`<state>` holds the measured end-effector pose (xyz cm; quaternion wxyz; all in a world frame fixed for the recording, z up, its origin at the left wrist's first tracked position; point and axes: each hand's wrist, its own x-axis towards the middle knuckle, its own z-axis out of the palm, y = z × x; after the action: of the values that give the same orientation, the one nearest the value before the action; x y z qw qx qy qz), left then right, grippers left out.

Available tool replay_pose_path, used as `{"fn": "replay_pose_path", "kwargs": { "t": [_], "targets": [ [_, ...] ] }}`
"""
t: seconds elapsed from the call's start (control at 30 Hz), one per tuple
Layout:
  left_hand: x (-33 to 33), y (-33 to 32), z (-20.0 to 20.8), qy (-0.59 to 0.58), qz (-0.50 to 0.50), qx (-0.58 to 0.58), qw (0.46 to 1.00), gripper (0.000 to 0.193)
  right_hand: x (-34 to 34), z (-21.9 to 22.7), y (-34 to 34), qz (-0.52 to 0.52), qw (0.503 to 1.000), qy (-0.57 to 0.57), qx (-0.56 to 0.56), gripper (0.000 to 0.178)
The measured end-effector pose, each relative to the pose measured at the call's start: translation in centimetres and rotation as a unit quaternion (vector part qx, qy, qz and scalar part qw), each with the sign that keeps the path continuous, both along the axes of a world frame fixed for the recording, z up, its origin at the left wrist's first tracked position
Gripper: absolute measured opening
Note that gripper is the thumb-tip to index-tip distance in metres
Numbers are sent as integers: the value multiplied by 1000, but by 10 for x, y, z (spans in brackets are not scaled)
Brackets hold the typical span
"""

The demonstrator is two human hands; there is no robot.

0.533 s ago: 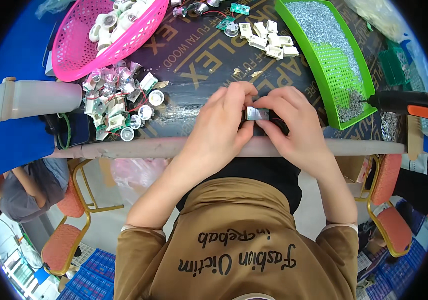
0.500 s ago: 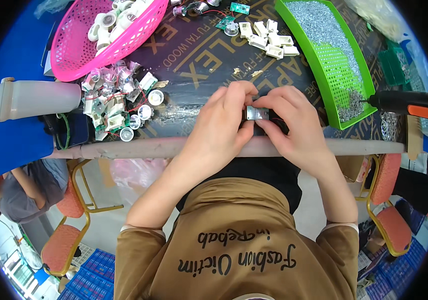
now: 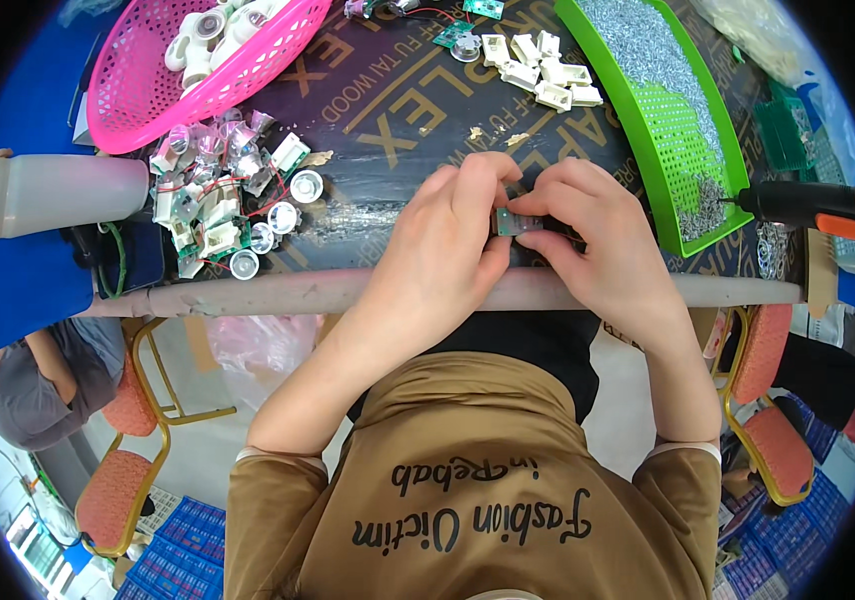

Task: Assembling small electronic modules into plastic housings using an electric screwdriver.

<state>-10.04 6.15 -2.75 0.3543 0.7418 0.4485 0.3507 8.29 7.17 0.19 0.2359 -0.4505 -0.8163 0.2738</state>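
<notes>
Between the fingertips of both hands, just above the table's near edge, is a small circuit-board piece (image 3: 516, 222) with a green end and a greyish middle. My left hand (image 3: 438, 245) pinches its left end with thumb and bent fingers. My right hand (image 3: 603, 240) grips the right end, thumb below and index finger on top. Fingers hide most of the piece's sides. Left of my left hand lies a heap of clear lens caps, green boards and red wires (image 3: 223, 195). Cream plastic housings (image 3: 553, 72) lie beyond my hands.
A pink basket (image 3: 133, 100) with white parts stands far left, a pale cup (image 3: 58, 198) nearer. To the right are a green tray (image 3: 645, 170) of small metal screws and a black-and-orange power screwdriver (image 3: 808, 205). Chairs flank me; another person (image 3: 33, 380) sits lower left.
The circuit-board piece has turned between my fingers: a shiny silver face showed before, and a green end shows now. Both hands stay in nearly the same place.
</notes>
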Motion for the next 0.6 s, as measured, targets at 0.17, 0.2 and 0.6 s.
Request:
{"fn": "replay_pose_path", "kwargs": {
  "t": [0.17,0.2,0.6],
  "targets": [
    [-1,-1,7,28,-4,22,999,41,0,-2,-1,-9,1000,10,-6,21],
    [-3,-3,9,27,-5,26,999,41,0,-3,-2,-11,1000,19,-15,22],
    [-13,-5,10,20,-25,-6,999,28,4,28,28,-10,999,4,53,28]
  ]
}}
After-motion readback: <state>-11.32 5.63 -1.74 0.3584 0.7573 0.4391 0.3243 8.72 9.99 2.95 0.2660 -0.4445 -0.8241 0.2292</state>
